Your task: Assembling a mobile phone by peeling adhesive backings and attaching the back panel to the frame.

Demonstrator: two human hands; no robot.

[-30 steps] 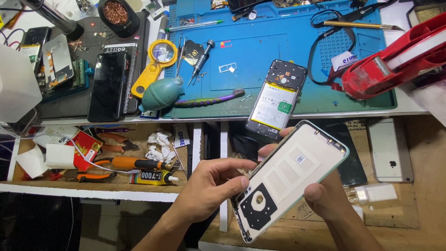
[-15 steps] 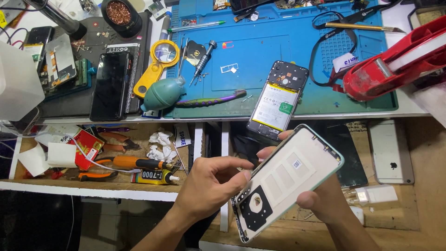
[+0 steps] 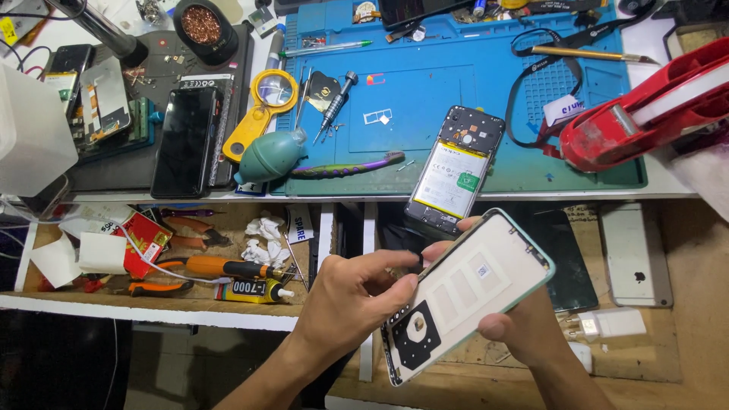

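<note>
Both hands were clamped on the phone back cover (image 3: 469,292), left hand (image 3: 351,304) pinching its lower edge, right hand (image 3: 524,326) cupped beneath, its long axis slanting up-right, inner side up, below the counter (image 3: 668,182) edge.

Two hands (image 3: 357,304), one back cover (image 3: 471,292)
</note>
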